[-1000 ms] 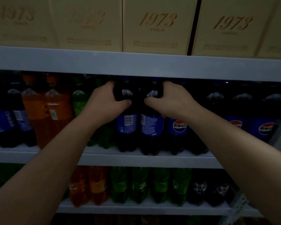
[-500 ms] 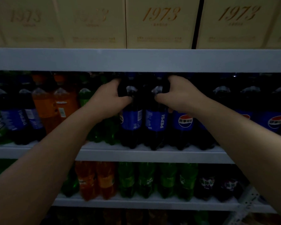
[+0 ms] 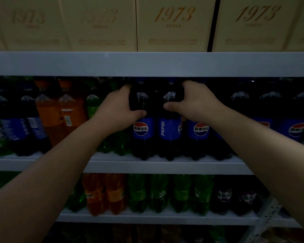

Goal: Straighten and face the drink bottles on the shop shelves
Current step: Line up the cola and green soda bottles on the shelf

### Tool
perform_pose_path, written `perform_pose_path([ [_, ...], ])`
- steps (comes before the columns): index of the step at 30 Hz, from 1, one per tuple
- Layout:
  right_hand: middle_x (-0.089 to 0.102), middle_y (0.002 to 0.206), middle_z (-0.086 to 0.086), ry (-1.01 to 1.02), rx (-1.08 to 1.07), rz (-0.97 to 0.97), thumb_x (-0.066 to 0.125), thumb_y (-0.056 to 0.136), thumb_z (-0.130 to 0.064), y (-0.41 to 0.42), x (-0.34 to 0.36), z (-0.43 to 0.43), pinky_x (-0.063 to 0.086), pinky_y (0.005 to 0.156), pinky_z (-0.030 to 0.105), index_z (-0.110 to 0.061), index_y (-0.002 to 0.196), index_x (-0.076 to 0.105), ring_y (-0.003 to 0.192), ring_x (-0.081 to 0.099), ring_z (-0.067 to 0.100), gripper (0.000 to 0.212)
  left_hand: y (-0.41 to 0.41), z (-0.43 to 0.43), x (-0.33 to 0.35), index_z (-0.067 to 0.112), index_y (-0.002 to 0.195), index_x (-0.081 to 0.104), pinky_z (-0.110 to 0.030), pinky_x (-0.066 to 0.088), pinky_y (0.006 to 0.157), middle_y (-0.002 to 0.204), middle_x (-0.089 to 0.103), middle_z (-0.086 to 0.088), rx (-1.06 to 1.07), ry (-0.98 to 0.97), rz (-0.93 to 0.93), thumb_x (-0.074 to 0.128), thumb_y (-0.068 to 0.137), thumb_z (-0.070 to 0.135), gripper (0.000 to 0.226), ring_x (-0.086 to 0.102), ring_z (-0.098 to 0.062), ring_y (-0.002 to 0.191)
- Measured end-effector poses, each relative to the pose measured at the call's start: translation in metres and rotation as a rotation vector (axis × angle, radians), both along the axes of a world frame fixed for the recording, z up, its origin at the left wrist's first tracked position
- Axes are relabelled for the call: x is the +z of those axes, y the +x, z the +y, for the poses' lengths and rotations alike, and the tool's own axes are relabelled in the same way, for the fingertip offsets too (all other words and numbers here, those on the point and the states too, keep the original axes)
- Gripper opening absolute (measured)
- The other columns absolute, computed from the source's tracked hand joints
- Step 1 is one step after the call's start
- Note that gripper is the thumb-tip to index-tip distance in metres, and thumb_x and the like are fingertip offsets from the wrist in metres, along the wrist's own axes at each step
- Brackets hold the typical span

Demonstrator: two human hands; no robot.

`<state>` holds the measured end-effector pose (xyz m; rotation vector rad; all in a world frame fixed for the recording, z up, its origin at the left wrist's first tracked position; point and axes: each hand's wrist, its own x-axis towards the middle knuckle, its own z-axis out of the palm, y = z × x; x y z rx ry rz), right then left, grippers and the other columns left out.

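Two dark cola bottles with blue labels stand side by side on the middle shelf (image 3: pixel 165 163). My left hand (image 3: pixel 118 107) grips the upper part of the left cola bottle (image 3: pixel 142 134), whose round logo faces me. My right hand (image 3: pixel 193 104) grips the shoulder of the right cola bottle (image 3: pixel 168 132), whose label shows the word PEPSI sideways. Both bottles stand upright, touching each other.
More cola bottles (image 3: pixel 200 134) stand to the right; green (image 3: pixel 93 107), orange (image 3: pixel 60 116) and further cola bottles (image 3: pixel 23 130) to the left. The lower shelf (image 3: pixel 156 219) holds orange, green and dark bottles. Cream "1973" boxes (image 3: pixel 172 23) sit on the top shelf (image 3: pixel 151 64).
Both bottles have been turned: the left one went from barcode side to logo facing me, the right one from text side to the PEPSI word. The camera view shifted slightly.
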<state>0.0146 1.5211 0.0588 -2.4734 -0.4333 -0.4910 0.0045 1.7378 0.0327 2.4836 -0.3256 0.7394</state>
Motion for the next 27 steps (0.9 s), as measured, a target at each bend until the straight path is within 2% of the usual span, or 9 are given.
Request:
perform_pose_path([
  [3,0.061,0.107,0.004,-0.098,-0.112,-0.143,0.072,0.066,-0.061,-0.002,-0.004,0.002,0.047,0.071,0.029,-0.014,0.113,0.051,0.092,0.058,0.019,0.07,-0.001,-0.003,-0.005,0.023,0.131,0.043,-0.027,0.038,0.084,0.127,0.055,-0.006,0.09,-0.004,-0.082,0.083,0.059,0.05,0.086,0.052,-0.024,0.113],
  [6,0.062,0.092,-0.001,-0.133,-0.064,-0.072,0.065,0.073,-0.053,-0.007,0.0,0.003,0.051,0.062,0.031,-0.018,0.094,0.053,0.073,0.059,0.012,0.042,-0.002,0.003,-0.006,0.027,0.135,0.037,-0.029,0.04,0.087,0.128,0.053,-0.006,0.031,0.064,-0.062,0.079,0.062,0.053,0.089,0.051,-0.024,0.115],
  [9,0.067,0.079,0.0,0.037,0.047,0.06,0.067,0.076,-0.034,-0.005,0.005,-0.001,0.054,0.046,0.029,-0.02,0.09,0.056,0.051,0.065,0.012,0.023,-0.001,0.007,-0.008,0.024,0.14,0.033,-0.024,0.041,0.086,0.128,0.057,-0.004,-0.079,0.049,-0.024,0.079,0.068,0.036,0.086,0.055,-0.022,0.114],
  [12,0.062,0.087,-0.008,0.002,-0.022,-0.084,0.075,0.069,-0.05,-0.004,-0.002,0.003,0.053,0.059,0.028,-0.026,0.089,0.055,0.066,0.065,0.012,0.037,0.0,0.007,-0.011,0.023,0.141,0.032,-0.024,0.038,0.089,0.131,0.056,-0.004,-0.05,0.05,-0.07,0.082,0.069,0.031,0.088,0.053,-0.023,0.118],
  [15,0.055,0.111,0.007,-0.093,-0.165,-0.181,0.069,0.066,-0.065,-0.002,-0.012,0.008,0.045,0.083,0.036,-0.018,0.112,0.052,0.1,0.054,0.024,0.068,0.002,0.008,-0.013,0.025,0.143,0.03,-0.026,0.038,0.091,0.132,0.055,-0.004,-0.045,0.069,-0.086,0.081,0.069,0.035,0.091,0.053,-0.023,0.119],
  [18,0.057,0.103,0.0,-0.102,-0.102,-0.082,0.065,0.068,-0.057,-0.001,-0.009,0.005,0.039,0.07,0.026,-0.023,0.105,0.049,0.088,0.054,0.016,0.053,0.001,0.011,-0.014,0.027,0.145,0.026,-0.025,0.038,0.091,0.133,0.055,-0.004,-0.055,0.102,-0.091,0.08,0.069,0.037,0.093,0.053,-0.023,0.119],
  [21,0.062,0.093,-0.005,-0.023,-0.034,-0.05,0.071,0.069,-0.048,0.0,-0.008,0.003,0.045,0.059,0.023,-0.023,0.103,0.051,0.073,0.061,0.012,0.046,-0.001,0.011,-0.016,0.028,0.144,0.028,-0.027,0.041,0.091,0.131,0.057,-0.003,-0.058,0.098,-0.122,0.081,0.068,0.037,0.092,0.055,-0.024,0.117],
  [24,0.06,0.106,0.003,-0.038,-0.08,-0.163,0.076,0.065,-0.056,0.0,-0.013,0.007,0.041,0.069,0.023,-0.017,0.113,0.052,0.086,0.057,0.016,0.066,-0.001,0.008,-0.02,0.03,0.143,0.028,-0.034,0.046,0.093,0.129,0.058,-0.003,-0.035,0.072,-0.146,0.079,0.069,0.041,0.09,0.055,-0.025,0.115],
  [27,0.059,0.115,0.005,-0.038,-0.096,-0.211,0.075,0.064,-0.059,0.0,-0.014,0.006,0.037,0.075,0.023,-0.016,0.117,0.051,0.102,0.055,0.02,0.072,0.0,0.006,-0.026,0.029,0.146,0.024,-0.038,0.048,0.09,0.128,0.057,-0.006,0.019,0.071,-0.167,0.077,0.07,0.047,0.095,0.055,-0.027,0.113],
])
